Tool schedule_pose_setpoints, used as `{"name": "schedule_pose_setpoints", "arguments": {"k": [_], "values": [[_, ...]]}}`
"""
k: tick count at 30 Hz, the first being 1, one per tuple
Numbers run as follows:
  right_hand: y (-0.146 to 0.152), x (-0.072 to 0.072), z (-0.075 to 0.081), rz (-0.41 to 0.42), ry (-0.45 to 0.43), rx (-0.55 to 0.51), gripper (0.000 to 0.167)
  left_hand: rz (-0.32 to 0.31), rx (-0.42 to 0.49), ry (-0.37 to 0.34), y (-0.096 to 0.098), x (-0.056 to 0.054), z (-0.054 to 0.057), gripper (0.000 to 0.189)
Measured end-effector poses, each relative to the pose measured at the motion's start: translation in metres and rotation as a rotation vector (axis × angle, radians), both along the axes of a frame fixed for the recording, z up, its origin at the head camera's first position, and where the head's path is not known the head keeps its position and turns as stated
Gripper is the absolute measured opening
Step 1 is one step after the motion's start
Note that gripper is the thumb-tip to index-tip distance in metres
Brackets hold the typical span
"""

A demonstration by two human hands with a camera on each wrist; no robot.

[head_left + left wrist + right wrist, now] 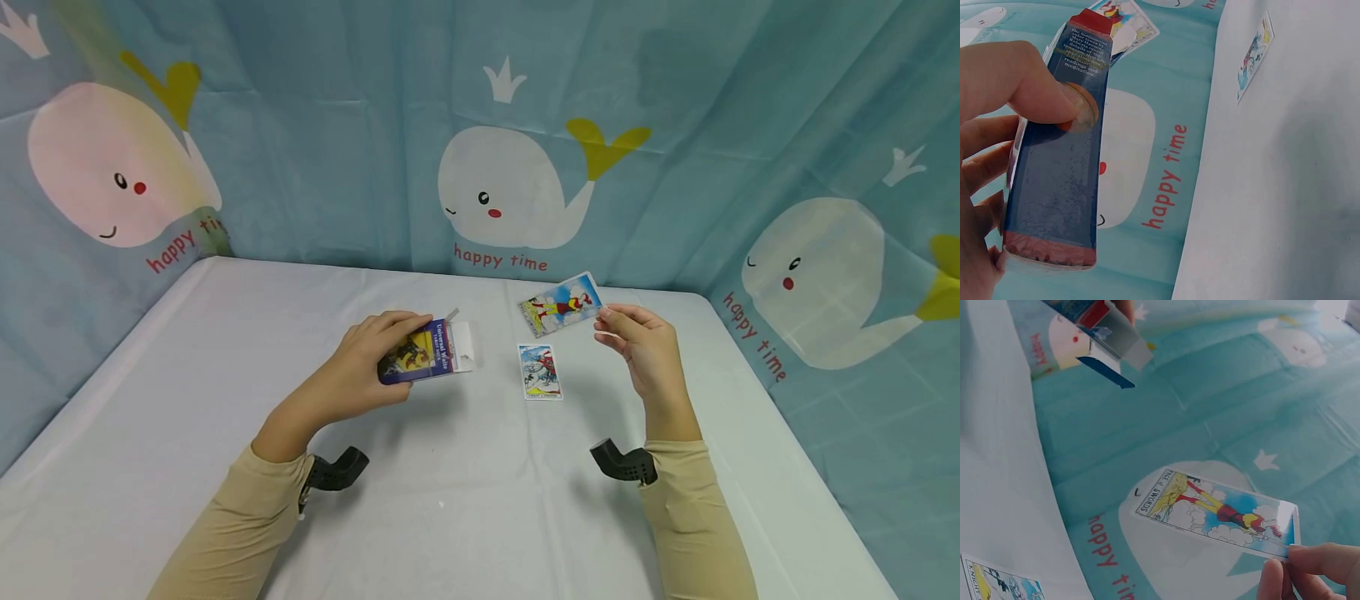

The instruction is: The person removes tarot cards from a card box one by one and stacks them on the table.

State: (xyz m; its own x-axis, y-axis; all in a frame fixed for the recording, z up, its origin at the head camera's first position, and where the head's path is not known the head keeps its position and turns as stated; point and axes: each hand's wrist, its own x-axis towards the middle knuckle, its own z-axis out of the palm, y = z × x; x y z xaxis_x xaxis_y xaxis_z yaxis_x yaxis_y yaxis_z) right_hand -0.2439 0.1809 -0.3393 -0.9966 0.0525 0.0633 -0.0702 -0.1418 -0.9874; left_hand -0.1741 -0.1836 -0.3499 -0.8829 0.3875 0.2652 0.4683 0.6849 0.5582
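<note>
Bright white-bordered card (1219,515) (red-and-yellow figure (1230,514))

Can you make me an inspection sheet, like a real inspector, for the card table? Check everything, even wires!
Surface: white cloth, lightly creased.
Job's things: Universal Waite tarot deck box, its end open; Page of Swords card, picture side showing; Knight card, face up on the cloth, apart from the box.
Clutter: nothing seen.
Grips: left grip holds the box, thumb on its narrow side; right grip pinches the Page of Swords near a corner.
Cables: nothing seen.
Surroundings: blue-green curtain behind and at both sides, printed with whales, crowns and "happy time".
</note>
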Motion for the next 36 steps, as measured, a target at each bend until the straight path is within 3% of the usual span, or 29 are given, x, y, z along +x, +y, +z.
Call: {"name": "schedule_pose_setpoints", "arguments": {"k": [25, 36], "values": [[0.006, -0.017, -0.019, -0.048, -0.162, 0.1, 0.006, 0.008, -0.003, -0.005, -0.001, 0.001, -0.002, 0.081], [0.012, -0.024, -0.028, -0.034, -0.208, 0.095, 0.008, -0.005, 0.002, -0.006, 0.002, -0.002, -0.003, 0.081]]}}
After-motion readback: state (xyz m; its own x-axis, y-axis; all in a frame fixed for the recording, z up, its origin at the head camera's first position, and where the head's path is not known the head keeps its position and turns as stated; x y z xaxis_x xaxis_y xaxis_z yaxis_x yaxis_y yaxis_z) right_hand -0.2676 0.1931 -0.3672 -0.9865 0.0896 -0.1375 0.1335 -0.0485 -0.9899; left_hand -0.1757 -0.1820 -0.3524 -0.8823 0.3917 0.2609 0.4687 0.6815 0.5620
